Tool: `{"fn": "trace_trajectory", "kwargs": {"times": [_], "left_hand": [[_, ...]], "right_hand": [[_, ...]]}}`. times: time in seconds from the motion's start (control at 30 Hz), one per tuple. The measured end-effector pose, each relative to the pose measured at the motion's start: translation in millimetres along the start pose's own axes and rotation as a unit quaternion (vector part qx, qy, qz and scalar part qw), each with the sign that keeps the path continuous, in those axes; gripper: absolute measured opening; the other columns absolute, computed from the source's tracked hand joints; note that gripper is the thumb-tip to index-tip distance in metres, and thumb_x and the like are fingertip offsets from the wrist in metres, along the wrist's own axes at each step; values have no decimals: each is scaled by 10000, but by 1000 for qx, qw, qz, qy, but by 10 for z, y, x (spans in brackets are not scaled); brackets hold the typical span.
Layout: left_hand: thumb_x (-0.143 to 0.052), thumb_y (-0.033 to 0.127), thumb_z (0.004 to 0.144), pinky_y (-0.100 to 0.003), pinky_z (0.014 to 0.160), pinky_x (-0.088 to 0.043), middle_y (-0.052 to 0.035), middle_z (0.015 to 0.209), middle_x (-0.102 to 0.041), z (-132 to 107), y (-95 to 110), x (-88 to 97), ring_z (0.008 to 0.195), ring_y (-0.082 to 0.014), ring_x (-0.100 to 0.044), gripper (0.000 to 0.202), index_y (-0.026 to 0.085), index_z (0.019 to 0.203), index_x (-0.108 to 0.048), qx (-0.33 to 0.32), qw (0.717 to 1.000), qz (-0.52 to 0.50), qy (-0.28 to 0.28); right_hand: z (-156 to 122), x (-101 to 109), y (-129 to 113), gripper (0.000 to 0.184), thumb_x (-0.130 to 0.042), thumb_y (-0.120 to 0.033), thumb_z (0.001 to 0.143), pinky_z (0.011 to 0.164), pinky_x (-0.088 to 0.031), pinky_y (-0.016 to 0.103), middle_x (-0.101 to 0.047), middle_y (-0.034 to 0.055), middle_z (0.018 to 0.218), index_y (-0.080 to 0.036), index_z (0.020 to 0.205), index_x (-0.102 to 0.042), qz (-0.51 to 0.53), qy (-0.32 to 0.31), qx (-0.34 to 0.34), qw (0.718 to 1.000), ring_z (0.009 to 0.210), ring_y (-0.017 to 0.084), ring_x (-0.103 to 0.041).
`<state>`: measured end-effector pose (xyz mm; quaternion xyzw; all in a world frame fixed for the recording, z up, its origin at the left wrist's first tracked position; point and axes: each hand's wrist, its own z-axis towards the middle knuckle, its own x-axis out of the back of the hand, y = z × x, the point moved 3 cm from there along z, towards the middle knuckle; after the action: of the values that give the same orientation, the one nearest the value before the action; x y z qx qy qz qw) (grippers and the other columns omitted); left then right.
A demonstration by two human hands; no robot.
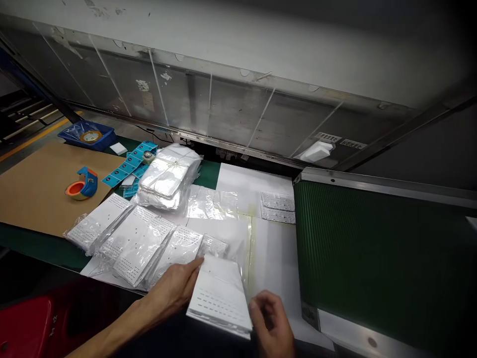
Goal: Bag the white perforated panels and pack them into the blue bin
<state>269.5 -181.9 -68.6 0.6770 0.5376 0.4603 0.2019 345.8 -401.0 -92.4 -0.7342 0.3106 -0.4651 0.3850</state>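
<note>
While the left hand (pixel 172 288) holds the left side of a white card in a clear plastic bag (pixel 219 298), the right hand (pixel 271 324) is curled just beside the card's right edge, open a little and not gripping. The card is up off the white sheet (pixel 274 258), at the near side. Past it lies a row of bagged white cards (pixel 134 243). Farther back sits a tied pile of clear bags (pixel 168 178). On the left, an orange and blue tape holder (pixel 82 184) sits on brown cardboard (pixel 37 189). On the right runs a green belt (pixel 372 263).
</note>
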Motion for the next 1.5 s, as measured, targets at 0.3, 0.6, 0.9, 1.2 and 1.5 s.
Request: {"fn": "trace_trajectory", "kwargs": {"times": [0.3, 0.6, 0.9, 1.2, 1.5], "left_hand": [[-330, 307, 862, -203, 428, -402, -13, 604, -639, 310, 741, 399, 482, -131, -550, 484, 121, 1291, -454, -63, 993, -30, -92], [-425, 195, 822, -253, 506, -493, -45, 633, -674, 263, 1327, 612, 484, -132, -600, 293, 91, 1031, -602, -159, 939, -279, -119], [-537, 296, 835, -432, 948, -387, -165, 1266, -538, 415, 1150, 232, 1154, -271, -511, 438, 155, 1238, -439, -288, 920, -246, -105], [-702, 492, 639, -329, 646, -427, -102, 849, -688, 645, 388, -30, 764, -307, -628, 644, 219, 1203, -554, -216, 948, 192, -135], [-805, 433, 472, -293, 681, -443, -53, 867, -681, 1322, 229, -33, 801, -244, -609, 559, 176, 952, -681, -88, 973, 14, -213]], "right_hand": [[542, 534, -666, 193, -607, -378, 785, 558, -471, 231, -603, 6, 741, -210, 860, -547, 4, -21, 95, 995, 637, 135, -575], [488, 902, -1095, 506, -670, -484, 697, 801, -488, 458, -580, 66, 947, -262, 1123, -511, 183, 89, 283, 937, 867, 240, -596], [681, -63, -369, 216, -615, -359, 790, 824, -487, 401, -675, 64, 887, -176, 901, -642, 173, -20, 77, 982, 871, 222, -625], [753, -300, -56, 404, -512, -515, 814, 779, -501, 416, -638, 121, 978, -153, 977, -588, 203, -113, -64, 970, 915, 263, -611], [861, -354, 52, 687, -728, -373, 666, 865, -456, 406, -589, 68, 1155, -248, 1269, -425, 129, -290, -22, 948, 1021, 249, -572]]}}
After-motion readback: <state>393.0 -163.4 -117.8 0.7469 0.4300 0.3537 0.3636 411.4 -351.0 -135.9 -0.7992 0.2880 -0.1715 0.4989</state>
